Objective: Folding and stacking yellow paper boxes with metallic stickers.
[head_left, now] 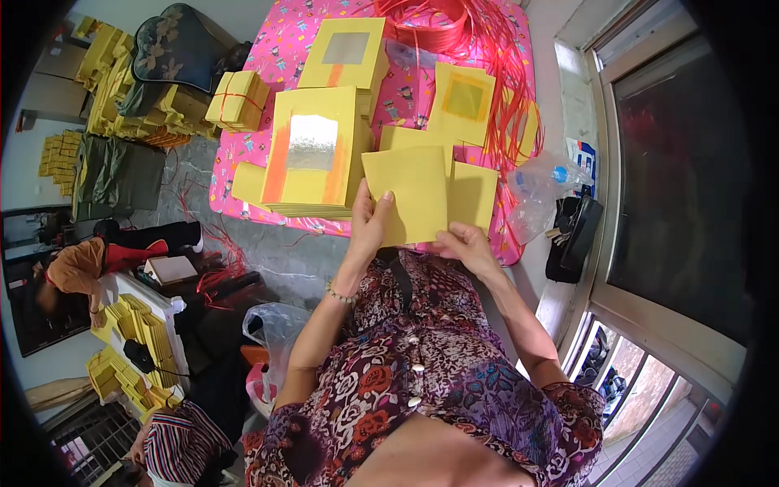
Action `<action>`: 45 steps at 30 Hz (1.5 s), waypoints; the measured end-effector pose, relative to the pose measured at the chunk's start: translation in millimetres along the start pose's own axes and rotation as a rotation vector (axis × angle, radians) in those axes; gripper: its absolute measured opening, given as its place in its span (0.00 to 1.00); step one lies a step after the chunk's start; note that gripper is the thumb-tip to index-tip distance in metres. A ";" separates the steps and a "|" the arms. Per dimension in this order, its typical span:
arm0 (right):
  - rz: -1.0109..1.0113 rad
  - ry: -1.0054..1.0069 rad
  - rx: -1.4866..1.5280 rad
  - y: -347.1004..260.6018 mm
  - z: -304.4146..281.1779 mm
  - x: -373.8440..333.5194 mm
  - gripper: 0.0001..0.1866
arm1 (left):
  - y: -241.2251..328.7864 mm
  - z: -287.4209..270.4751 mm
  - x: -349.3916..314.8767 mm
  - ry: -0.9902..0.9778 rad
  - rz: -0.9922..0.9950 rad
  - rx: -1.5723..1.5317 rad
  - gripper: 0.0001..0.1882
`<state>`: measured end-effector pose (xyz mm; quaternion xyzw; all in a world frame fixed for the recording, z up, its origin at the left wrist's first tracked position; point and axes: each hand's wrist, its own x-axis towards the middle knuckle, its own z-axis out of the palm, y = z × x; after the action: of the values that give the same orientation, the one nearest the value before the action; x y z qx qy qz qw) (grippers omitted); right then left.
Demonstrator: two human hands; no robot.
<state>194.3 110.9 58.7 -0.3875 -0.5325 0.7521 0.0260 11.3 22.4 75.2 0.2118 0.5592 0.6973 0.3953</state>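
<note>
Home workshop w/ yellow paper stacks [312, 158] on pink-clothed table [276, 57], red string [454, 28], more bundles [122, 89] on floor.

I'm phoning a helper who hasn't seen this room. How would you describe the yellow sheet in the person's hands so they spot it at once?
Find the pink patterned table. At its near edge, the left hand and right hand hold the plain yellow sheet. Unlike the tall stack to its left, it has no silver square or orange stripes.
</note>
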 end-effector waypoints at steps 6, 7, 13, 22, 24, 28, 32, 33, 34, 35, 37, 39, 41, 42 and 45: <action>-0.447 0.188 0.144 -10.2 -8.3 19.0 0.11 | -18.8 -5.7 -8.0 -0.207 0.031 0.148 0.16; -0.465 0.176 0.135 -9.5 -12.3 22.0 0.10 | -22.1 -5.0 -9.6 -0.194 0.031 0.136 0.16; -0.521 0.144 -0.037 -26.1 -16.8 17.2 0.07 | -31.3 -9.7 -4.6 -0.206 0.068 0.128 0.16; -0.640 0.291 -0.449 -23.4 -7.9 12.2 0.16 | -83.7 -34.9 -7.0 -0.200 0.135 0.327 0.08; -0.786 0.345 -0.566 -28.5 -7.0 5.7 0.19 | -80.5 -31.9 -9.0 -0.226 0.152 0.341 0.08; -1.022 0.350 -0.953 -26.1 -7.9 -1.0 0.26 | -66.6 -26.9 -13.3 -0.322 0.208 0.441 0.08; -0.963 0.271 -1.053 -16.5 -8.8 -1.8 0.31 | -64.2 -25.3 -14.9 -0.319 0.194 0.439 0.09; -0.962 0.272 -1.053 -13.4 -9.2 -0.6 0.31 | -64.2 -24.5 -15.4 -0.315 0.202 0.452 0.09; -0.968 0.263 -1.052 -10.3 -9.6 0.9 0.33 | -64.3 -23.6 -15.8 -0.312 0.210 0.466 0.08; -0.974 0.254 -1.050 -8.4 -10.0 1.6 0.36 | -65.6 -23.4 -16.0 -0.314 0.209 0.466 0.08; -0.979 0.332 -0.955 -7.6 -8.4 2.4 0.37 | -67.9 -22.7 -15.1 -0.264 0.181 0.381 0.08; -0.981 0.408 -0.859 -7.7 -7.1 2.0 0.39 | -66.2 -23.8 -14.4 -0.262 0.177 0.426 0.08; -0.769 0.368 -0.541 -7.9 -6.7 0.6 0.41 | -63.9 -21.9 -12.7 -0.260 0.172 0.471 0.08; -0.768 0.371 -0.540 -0.8 -8.8 3.1 0.41 | -64.1 -19.2 -11.7 -0.264 0.078 0.387 0.09; -0.558 0.270 -0.053 32.5 -16.5 20.6 0.21 | -52.1 3.6 -6.6 -0.286 0.002 0.219 0.12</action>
<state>202.2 119.1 18.4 -0.3235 -0.6295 0.6434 0.2918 34.3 22.6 27.9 0.3512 0.5696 0.5953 0.4447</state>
